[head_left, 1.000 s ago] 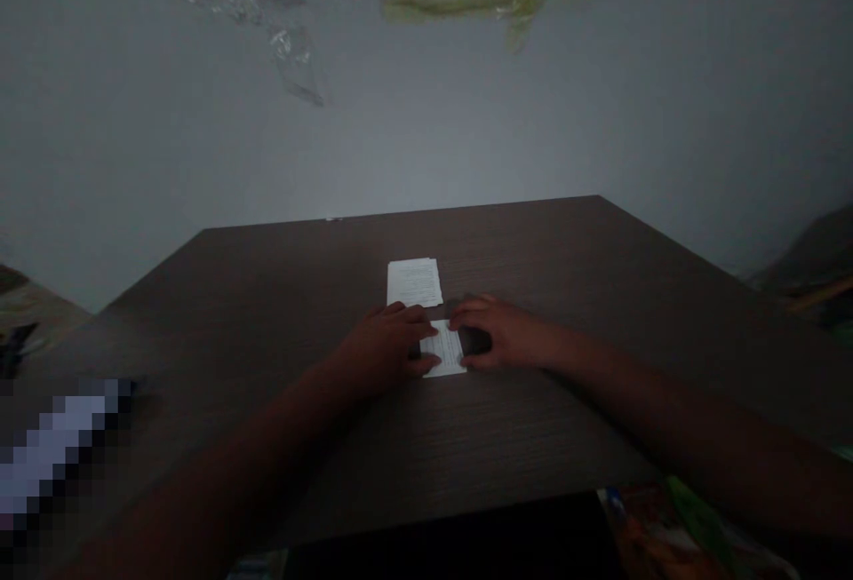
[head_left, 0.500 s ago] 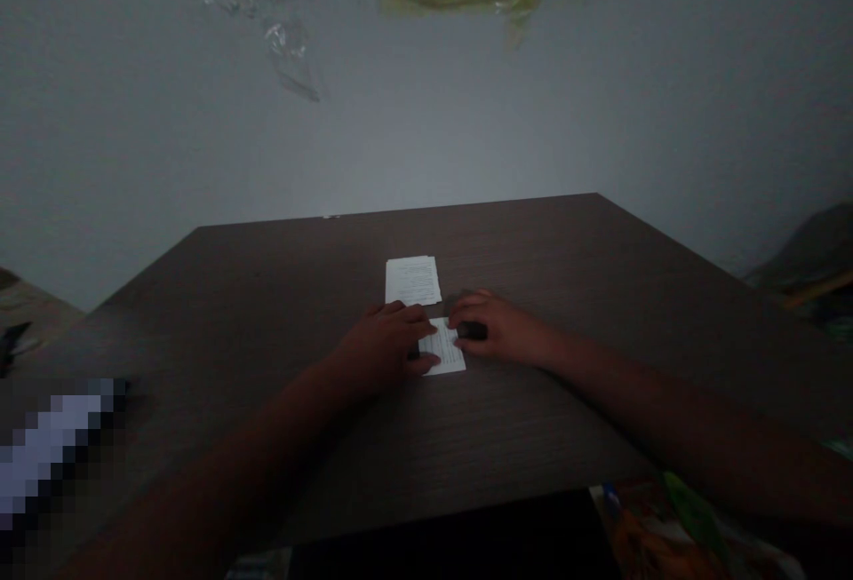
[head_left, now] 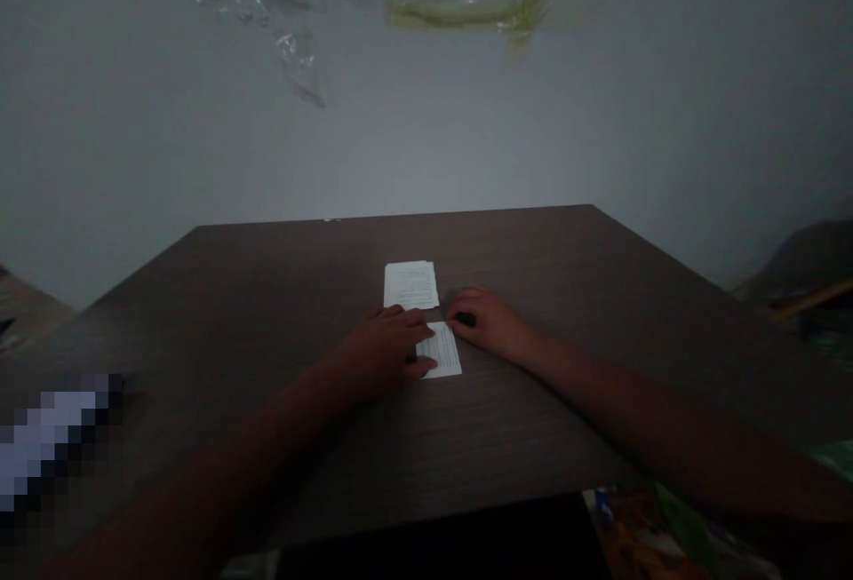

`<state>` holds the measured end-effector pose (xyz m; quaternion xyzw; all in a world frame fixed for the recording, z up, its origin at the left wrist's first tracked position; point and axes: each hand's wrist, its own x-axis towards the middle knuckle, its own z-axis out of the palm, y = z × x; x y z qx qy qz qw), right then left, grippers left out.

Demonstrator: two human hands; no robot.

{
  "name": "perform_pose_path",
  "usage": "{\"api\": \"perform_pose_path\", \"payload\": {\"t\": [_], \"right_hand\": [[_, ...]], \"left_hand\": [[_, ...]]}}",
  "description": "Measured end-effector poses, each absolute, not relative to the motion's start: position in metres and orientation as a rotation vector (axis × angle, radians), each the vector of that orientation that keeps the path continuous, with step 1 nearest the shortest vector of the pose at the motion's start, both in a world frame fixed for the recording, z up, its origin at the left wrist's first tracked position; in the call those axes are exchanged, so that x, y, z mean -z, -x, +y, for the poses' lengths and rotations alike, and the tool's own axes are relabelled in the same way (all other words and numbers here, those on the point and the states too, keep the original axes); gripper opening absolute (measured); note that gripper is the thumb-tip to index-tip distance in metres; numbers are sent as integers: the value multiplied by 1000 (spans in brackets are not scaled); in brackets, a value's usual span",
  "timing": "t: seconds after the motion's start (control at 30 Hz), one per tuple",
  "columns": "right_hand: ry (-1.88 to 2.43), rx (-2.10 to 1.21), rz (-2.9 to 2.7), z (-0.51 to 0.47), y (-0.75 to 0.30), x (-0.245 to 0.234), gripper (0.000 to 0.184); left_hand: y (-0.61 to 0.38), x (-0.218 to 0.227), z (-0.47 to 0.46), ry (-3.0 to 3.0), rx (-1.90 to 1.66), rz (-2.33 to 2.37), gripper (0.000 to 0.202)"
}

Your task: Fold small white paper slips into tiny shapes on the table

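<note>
Drawn up from the side edge since the earlier frames, the thumb of the right hand now sits close to its forefinger by the far right corner of a small printed sheet. Its counterpart, the left hand, keeps nearly the same place, with forefinger and thumb spread over the left part of the sheet.

That sheet lies on the dark surface, between the two hands and just on the near side of a small stack of papers. The left grip is slack and spread, pressing rather than pinching. Whether the right grip has the corner pinched or merely touches it, I cannot tell, as the fingertips hide that spot.

The sheet looks like paper or thin card: probably very light, fairly flexible, and easy to crease or tear. Lying so flat, it would likely slide under a sideways push, so the left fingers serve well as a light anchor. How many layers it has is too dim to make out. Good places to take hold are the free right edge and its corners, with a fingertip slipped beneath and the thumb on top; a gentle pinch should suffice, while hard pressure could buckle it.
</note>
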<state>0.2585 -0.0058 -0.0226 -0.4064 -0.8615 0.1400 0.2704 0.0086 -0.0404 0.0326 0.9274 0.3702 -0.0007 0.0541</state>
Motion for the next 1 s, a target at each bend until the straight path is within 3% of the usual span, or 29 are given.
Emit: {"api": "perform_pose_path", "payload": {"t": [0.1,0.27,0.33,0.57,1.0], "right_hand": [[1112,-400,-2337,-9,-260,19,11],[1114,-438,-2435,-24,-264,6,48],[1065,-453,-2466,-31,-264,2,53],[982,-509,-2474,-44,-259,-2,49],[1349,-433,-2212,-15,-259,15,24]], "left_hand": [[-10,-35,-43,-2817,12,1141,43],[-12,-34,-47,-2858,27,1184,45],[-12,-31,-47,-2872,-1,1195,46],[-11,-22,-44,-2855,-96,1127,48],[-10,-23,-42,-2798,-135,1111,47]]}}
